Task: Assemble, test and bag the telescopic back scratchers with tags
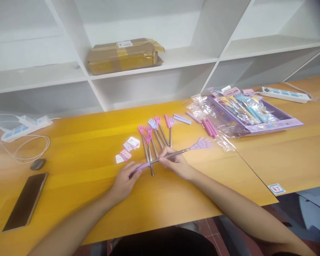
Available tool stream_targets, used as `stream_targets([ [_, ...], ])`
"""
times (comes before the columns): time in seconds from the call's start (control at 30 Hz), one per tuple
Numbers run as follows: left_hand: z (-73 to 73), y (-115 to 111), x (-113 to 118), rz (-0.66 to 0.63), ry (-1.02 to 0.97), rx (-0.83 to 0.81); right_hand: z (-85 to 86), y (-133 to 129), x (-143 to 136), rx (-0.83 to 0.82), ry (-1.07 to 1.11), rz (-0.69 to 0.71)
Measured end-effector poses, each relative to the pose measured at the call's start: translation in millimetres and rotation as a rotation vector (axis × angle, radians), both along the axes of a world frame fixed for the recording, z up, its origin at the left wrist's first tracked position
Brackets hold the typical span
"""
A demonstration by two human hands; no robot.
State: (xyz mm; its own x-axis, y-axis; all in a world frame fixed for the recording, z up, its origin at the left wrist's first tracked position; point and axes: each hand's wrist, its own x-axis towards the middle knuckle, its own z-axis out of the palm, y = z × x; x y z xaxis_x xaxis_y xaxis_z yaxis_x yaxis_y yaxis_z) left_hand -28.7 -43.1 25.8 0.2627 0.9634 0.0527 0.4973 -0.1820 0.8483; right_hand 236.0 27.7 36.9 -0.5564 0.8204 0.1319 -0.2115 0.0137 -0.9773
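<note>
Across the front of me lies a back scratcher with a purple hand-shaped head (201,143) and a metal rod, held in both hands. My left hand (126,179) is closed around its purple handle sleeve (141,167). Fingers of my right hand (176,163) pinch the metal rod close to where it meets the sleeve. Just beyond, several metal rods with pink heads (148,138) and a blue head (152,123) lie side by side on the table. Loose pink sleeves (209,128) and purple and blue sleeves (182,119) lie farther off.
Small cards (126,154) lie left of the rods. A purple display box (274,125) with bagged back scratchers stands at the right. On the left are a phone (26,201), a dark earbud case (38,164) and a power strip (26,128). A taped carton (122,57) sits on the shelf.
</note>
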Motion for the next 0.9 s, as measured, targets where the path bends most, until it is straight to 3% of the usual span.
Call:
stream_targets([
  [0.17,1.7,-2,-2,-0.044,0.023,-0.015,-6.4,-1,1,0.065,0.03,0.022],
  [0.37,-0.2,0,-5,-0.08,-0.001,-0.02,-5.9,-5,0,0.021,-0.003,0.018],
  [0.63,-4.0,0,-5,-0.082,-0.033,0.004,-17.4,-10,-7,0.045,-0.006,0.005],
  [0.9,-4.1,-4,-6,-0.089,-0.022,0.064,-15.7,-17,-15,0.066,0.041,0.054],
])
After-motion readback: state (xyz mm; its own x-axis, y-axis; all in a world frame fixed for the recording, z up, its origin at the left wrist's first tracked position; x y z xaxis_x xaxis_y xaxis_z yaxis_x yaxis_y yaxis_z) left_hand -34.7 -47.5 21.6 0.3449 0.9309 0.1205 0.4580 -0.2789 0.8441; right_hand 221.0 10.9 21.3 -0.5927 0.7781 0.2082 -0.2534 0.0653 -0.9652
